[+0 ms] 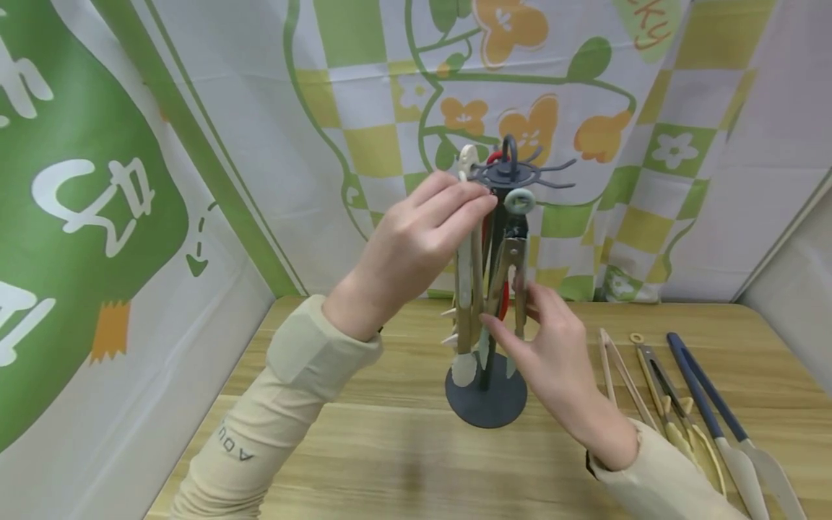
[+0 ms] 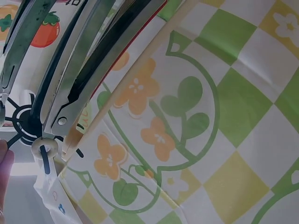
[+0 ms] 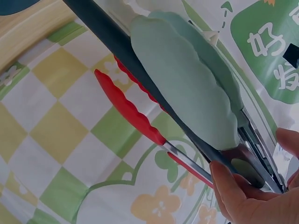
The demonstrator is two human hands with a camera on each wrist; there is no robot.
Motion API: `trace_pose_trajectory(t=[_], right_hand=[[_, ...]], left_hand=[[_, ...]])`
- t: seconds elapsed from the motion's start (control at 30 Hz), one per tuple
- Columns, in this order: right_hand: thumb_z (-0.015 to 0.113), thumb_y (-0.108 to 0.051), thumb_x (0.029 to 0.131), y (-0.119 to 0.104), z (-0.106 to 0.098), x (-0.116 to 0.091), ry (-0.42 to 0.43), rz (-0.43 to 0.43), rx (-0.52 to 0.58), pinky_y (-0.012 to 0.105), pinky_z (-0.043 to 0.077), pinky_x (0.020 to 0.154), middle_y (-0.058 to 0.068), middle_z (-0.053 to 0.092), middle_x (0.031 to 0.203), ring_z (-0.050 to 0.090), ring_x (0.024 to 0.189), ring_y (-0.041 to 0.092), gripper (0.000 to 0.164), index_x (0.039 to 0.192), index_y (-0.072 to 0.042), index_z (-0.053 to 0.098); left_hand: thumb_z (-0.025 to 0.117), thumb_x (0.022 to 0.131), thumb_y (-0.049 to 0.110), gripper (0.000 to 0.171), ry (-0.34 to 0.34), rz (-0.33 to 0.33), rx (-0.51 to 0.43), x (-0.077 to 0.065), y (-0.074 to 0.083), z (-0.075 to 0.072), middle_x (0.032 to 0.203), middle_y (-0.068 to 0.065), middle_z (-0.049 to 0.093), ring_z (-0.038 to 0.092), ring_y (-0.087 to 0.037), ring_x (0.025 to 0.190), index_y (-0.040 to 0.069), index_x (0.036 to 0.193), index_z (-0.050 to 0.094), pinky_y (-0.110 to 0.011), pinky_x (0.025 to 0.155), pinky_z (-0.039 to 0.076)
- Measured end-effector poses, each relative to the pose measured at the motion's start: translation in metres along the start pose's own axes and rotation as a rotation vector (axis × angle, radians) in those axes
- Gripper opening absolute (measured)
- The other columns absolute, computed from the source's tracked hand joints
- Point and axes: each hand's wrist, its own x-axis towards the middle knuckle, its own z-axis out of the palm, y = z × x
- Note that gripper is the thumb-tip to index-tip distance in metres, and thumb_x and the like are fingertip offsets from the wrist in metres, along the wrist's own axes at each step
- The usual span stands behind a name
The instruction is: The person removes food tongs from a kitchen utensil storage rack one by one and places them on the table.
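In the head view, a dark metal hanging stand (image 1: 477, 406) with a round base and hooked top stands upright, hung with several tongs. My left hand (image 1: 422, 231) holds near its top, its fingers bent at the hooks; they partly cover the top of the neighbouring tongs. My right hand (image 1: 559, 354) grips metal tongs (image 1: 515, 249) lower down, thumb on one side and fingers on the other. Their pale ring sits at a front hook. In the right wrist view, scalloped mint-green tips (image 3: 182, 84) point away from my fingers. Red-tipped tongs (image 3: 126, 112) hang behind the post.
On the wooden table (image 1: 364, 462) at the right lie pink tongs (image 1: 627, 372), tongs with yellow tips (image 1: 679, 412) and dark blue-handled tongs (image 1: 708, 390). A patterned cloth (image 1: 377, 152) hangs close behind the stand.
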Motion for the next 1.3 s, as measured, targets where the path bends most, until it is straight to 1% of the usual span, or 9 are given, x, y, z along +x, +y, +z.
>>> trace_pose_trajectory(t=[0.17, 0.3, 0.53, 0.73, 0.83, 0.93, 1.03, 1.13, 1.3], right_hand=[[0.077, -0.02, 0.073, -0.001, 0.003, 0.001, 0.006, 0.024, -0.016, 0.038, 0.054, 0.078, 0.011, 0.059, 0.101, 0.059, 0.093, 0.024, 0.047, 0.11, 0.001, 0.057], [0.077, -0.022, 0.073, -0.001, 0.005, 0.002, 0.008, 0.035, -0.037, 0.039, 0.053, 0.073, 0.011, 0.059, 0.096, 0.058, 0.087, 0.024, 0.045, 0.106, 0.002, 0.057], [0.078, -0.025, 0.072, 0.0, 0.009, 0.003, 0.004, 0.071, -0.078, 0.033, 0.044, 0.062, 0.01, 0.055, 0.087, 0.051, 0.074, 0.023, 0.046, 0.103, 0.002, 0.056], [0.078, -0.019, 0.071, 0.002, 0.011, 0.003, 0.044, 0.039, -0.102, 0.031, 0.043, 0.056, 0.01, 0.055, 0.082, 0.05, 0.067, 0.022, 0.039, 0.097, 0.002, 0.057], [0.079, -0.024, 0.07, 0.003, 0.012, 0.004, 0.046, 0.062, -0.108, 0.031, 0.043, 0.056, 0.01, 0.056, 0.081, 0.051, 0.067, 0.022, 0.04, 0.092, -0.001, 0.055], [0.079, -0.031, 0.069, 0.003, 0.014, 0.005, 0.033, 0.092, -0.113, 0.03, 0.04, 0.055, 0.007, 0.052, 0.078, 0.048, 0.065, 0.021, 0.042, 0.087, -0.004, 0.052], [0.079, -0.033, 0.069, 0.003, 0.015, 0.006, 0.028, 0.106, -0.119, 0.029, 0.037, 0.053, 0.005, 0.049, 0.075, 0.045, 0.064, 0.02, 0.043, 0.085, -0.005, 0.051], [0.078, -0.029, 0.071, 0.003, 0.015, 0.006, 0.025, 0.114, -0.113, 0.029, 0.042, 0.054, 0.005, 0.052, 0.076, 0.05, 0.065, 0.019, 0.039, 0.087, -0.004, 0.052], [0.075, -0.02, 0.073, 0.004, 0.015, 0.006, 0.019, 0.113, -0.078, 0.032, 0.05, 0.06, 0.006, 0.06, 0.083, 0.059, 0.07, 0.018, 0.034, 0.091, -0.003, 0.052]], left_hand=[[0.049, 0.089, -0.007, 0.018, 0.0, -0.007, -0.004, 0.001, 0.001, 0.0, 0.091, -0.013, 0.066, 0.059, -0.024, 0.082, -0.005, 0.093, 0.066, -0.026, 0.08, 0.052], [0.049, 0.089, -0.006, 0.017, 0.001, -0.012, -0.011, 0.001, 0.001, 0.001, 0.091, -0.013, 0.066, 0.059, -0.024, 0.081, -0.005, 0.093, 0.066, -0.025, 0.079, 0.052], [0.048, 0.089, -0.008, 0.018, 0.008, -0.011, -0.012, 0.0, 0.002, 0.0, 0.091, -0.013, 0.066, 0.059, -0.024, 0.081, -0.005, 0.093, 0.066, -0.026, 0.079, 0.053], [0.048, 0.089, -0.009, 0.019, 0.023, -0.007, -0.008, 0.0, 0.002, 0.0, 0.09, -0.014, 0.066, 0.059, -0.025, 0.08, -0.005, 0.092, 0.066, -0.026, 0.078, 0.053], [0.048, 0.089, -0.009, 0.019, 0.019, -0.009, -0.011, 0.0, 0.002, -0.001, 0.09, -0.014, 0.066, 0.059, -0.025, 0.08, -0.005, 0.092, 0.066, -0.027, 0.078, 0.053], [0.048, 0.089, -0.009, 0.019, 0.014, -0.012, -0.014, 0.0, 0.002, -0.001, 0.091, -0.014, 0.066, 0.059, -0.025, 0.081, -0.005, 0.092, 0.066, -0.027, 0.078, 0.053], [0.048, 0.089, -0.009, 0.019, 0.016, -0.014, -0.017, 0.0, 0.002, 0.0, 0.09, -0.014, 0.066, 0.059, -0.025, 0.081, -0.005, 0.093, 0.066, -0.026, 0.079, 0.053], [0.048, 0.089, -0.009, 0.018, 0.019, -0.016, -0.02, -0.001, 0.002, 0.0, 0.09, -0.013, 0.066, 0.059, -0.024, 0.081, -0.005, 0.093, 0.066, -0.026, 0.079, 0.053], [0.049, 0.089, -0.008, 0.018, 0.023, -0.017, -0.024, -0.001, 0.002, 0.001, 0.09, -0.014, 0.066, 0.059, -0.024, 0.081, -0.005, 0.092, 0.066, -0.026, 0.079, 0.053]])
